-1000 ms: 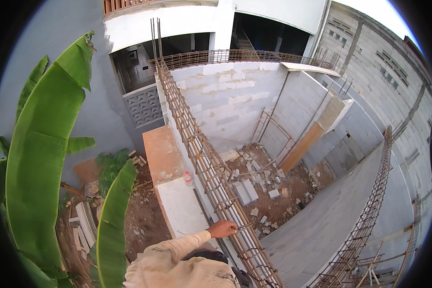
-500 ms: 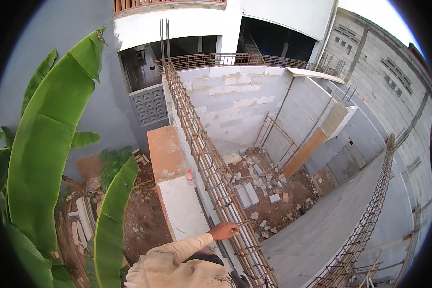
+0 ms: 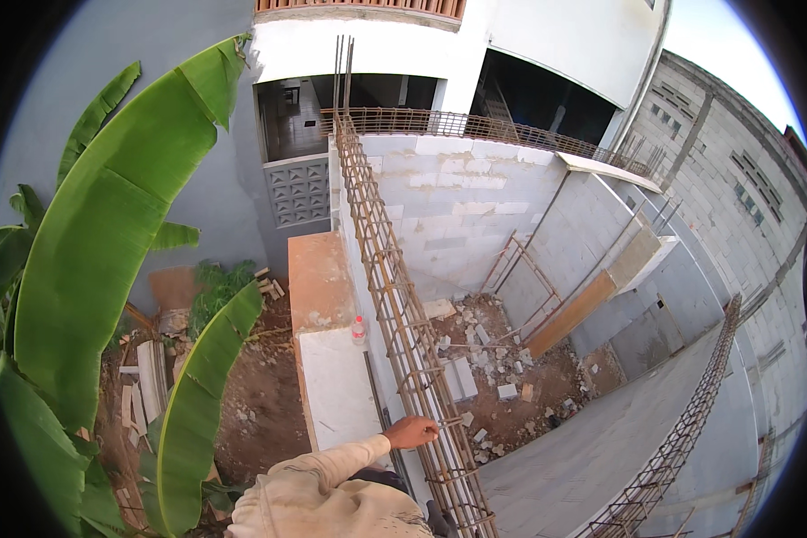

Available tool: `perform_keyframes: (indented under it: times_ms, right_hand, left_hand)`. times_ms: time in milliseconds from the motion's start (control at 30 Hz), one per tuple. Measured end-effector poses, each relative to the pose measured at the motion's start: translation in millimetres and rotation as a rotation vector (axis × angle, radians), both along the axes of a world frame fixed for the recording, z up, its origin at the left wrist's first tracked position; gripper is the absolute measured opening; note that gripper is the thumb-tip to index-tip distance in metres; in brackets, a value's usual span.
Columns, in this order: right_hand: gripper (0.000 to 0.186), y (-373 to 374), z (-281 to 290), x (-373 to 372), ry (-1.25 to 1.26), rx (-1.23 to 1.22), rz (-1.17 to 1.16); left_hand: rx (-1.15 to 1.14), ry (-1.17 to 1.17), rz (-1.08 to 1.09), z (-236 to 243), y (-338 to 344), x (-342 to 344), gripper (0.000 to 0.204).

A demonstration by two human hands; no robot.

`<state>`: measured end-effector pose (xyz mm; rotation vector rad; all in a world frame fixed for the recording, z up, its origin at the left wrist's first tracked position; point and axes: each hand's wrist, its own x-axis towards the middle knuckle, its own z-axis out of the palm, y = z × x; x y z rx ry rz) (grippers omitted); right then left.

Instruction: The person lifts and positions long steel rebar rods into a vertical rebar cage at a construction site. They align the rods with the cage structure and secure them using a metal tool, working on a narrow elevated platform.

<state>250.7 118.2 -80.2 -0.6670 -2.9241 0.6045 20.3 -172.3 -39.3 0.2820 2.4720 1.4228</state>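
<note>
One rebar cage (image 3: 403,334) under the hand (image 3: 411,432)

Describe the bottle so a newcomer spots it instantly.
Find the rebar cage running up mid-picture, then the ledge along its left. Near where the ledge turns from white to orange-brown stands the clear bottle, its red cap unlike anything beside it.

rebar cage (image 3: 400,330): rough metal | bottle (image 3: 359,332): plastic | sleeve (image 3: 334,461): matt cloth

Head-worn fisheye, facing down, along the rebar cage (image 3: 398,309)
</note>
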Motion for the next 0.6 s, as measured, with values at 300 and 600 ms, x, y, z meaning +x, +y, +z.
perform_keyframes:
  times_ms: [300, 600]
  right_hand:
    - [0.040, 32.6, 115.0, -22.2, 0.079, -0.110, 0.036]
    - [0.037, 48.2, -8.6, -142.6, 0.132, -0.164, 0.192]
  left_hand:
    - [0.044, 0.011, 0.005, -5.9, 14.7, -4.8, 0.031]
    - [0.035, 0.034, -0.057, 1.9, 23.7, -4.4, 0.028]
